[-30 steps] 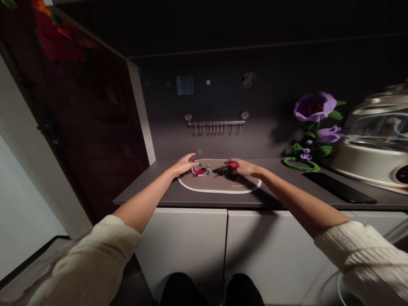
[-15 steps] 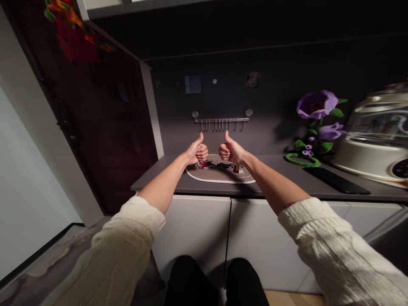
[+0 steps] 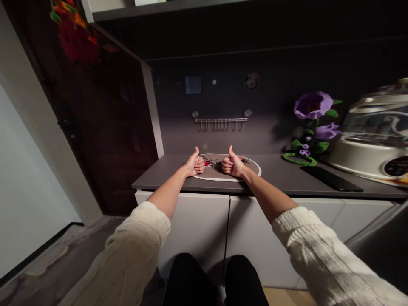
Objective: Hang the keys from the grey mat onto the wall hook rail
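Observation:
My left hand (image 3: 194, 164) is a fist with its thumb raised, over the left part of an oval mat (image 3: 216, 179) with a pale rim. Nothing shows in its curled fingers. Facing it, my right hand (image 3: 233, 165) makes the same thumb-up fist over the mat's right part, also with nothing visible inside. Between and behind the fists lies a small heap of keys and metal bits (image 3: 211, 162), partly red, some of it hidden by my hands. Above, a clear rail with hooks (image 3: 221, 120) is fixed to the dark back wall.
On the countertop (image 3: 274, 178) to the right are purple artificial flowers (image 3: 314, 105) with a green ring base, a black phone-like slab (image 3: 331, 178) and a cream appliance with a transparent cover (image 3: 360, 157). White cabinet doors (image 3: 191, 221) are below; a dark door (image 3: 105, 136) stands left.
Both fists have come down a little from just below the hook rail, and the gap between them has widened. Their thumbs stay raised. The view has shifted slightly.

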Available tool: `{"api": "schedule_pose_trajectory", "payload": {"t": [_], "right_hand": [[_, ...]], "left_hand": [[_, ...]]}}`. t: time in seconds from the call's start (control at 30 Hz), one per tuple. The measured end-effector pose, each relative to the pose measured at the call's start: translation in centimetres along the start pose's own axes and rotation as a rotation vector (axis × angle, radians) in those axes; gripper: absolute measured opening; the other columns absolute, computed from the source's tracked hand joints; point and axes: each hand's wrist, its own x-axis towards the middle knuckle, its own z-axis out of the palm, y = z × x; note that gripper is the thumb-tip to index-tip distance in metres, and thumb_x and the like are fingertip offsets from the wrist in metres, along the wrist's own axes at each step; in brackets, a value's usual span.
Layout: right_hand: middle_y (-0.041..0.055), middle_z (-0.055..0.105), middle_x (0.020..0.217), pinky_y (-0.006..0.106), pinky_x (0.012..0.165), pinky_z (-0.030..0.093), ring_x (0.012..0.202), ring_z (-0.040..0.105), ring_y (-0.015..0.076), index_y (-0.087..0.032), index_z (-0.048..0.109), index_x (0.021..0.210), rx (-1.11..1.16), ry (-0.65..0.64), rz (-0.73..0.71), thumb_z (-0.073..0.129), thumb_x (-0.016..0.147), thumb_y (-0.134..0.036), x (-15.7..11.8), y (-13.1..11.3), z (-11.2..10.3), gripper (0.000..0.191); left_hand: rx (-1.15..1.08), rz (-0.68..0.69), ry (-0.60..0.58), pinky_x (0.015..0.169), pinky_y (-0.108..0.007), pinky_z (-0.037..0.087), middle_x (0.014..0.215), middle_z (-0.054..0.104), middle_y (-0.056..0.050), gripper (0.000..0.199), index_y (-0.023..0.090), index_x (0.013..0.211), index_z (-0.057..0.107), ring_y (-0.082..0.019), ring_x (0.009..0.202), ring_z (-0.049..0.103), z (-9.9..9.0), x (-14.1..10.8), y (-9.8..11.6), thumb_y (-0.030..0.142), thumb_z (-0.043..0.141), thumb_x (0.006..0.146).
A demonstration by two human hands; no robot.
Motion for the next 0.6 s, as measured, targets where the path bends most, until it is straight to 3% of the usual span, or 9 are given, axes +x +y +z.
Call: {"api": "schedule_pose_trajectory", "payload": {"t": [0.3,0.43,0.6], "right_hand": [[-0.0072,0.016,0.036,0.02,0.034,0.012,0.033,0.013,0.0051,-0.02,0.019,0.048,0.0,0.041,-0.068,0.017,0.07,-0.076,1.8,-1.3,0.5,0.06],[-0.0096,0.017,0.036,0.019,0.034,0.011,0.032,0.012,0.0049,-0.019,0.038,0.059,-0.069,0.139,-0.198,0.032,0.077,-0.065,3.8,-2.1,0.9,0.05],[-0.0093,0.031,0.042,0.017,0.037,0.018,0.035,0.024,0.0053,-0.019,0.044,0.079,-0.238,0.439,-0.334,0.046,0.08,-0.04,7.2,-2.3,1.5,0.02]], "left_hand": [[0.086,0.101,0.073,0.036,-0.021,0.018,0.035,0.018,0.005,0.062,0.02,0.043,0.022,-0.005,0.032,0.019,-0.3,0.5,2.4,0.077,0.021,0.067],[0.252,0.276,0.305,0.04,-0.019,0.024,0.044,0.037,0.004,0.048,0.017,0.057,0.042,-0.004,0.037,0.031,-0.5,1.7,3.7,0.06,0.038,0.077],[0.638,0.466,0.657,0.056,-0.02,0.035,0.054,0.048,0.004,0.018,0.017,0.079,0.052,-0.007,0.052,0.045,-1.4,3.9,4.2,0.034,0.048,0.079]]}}
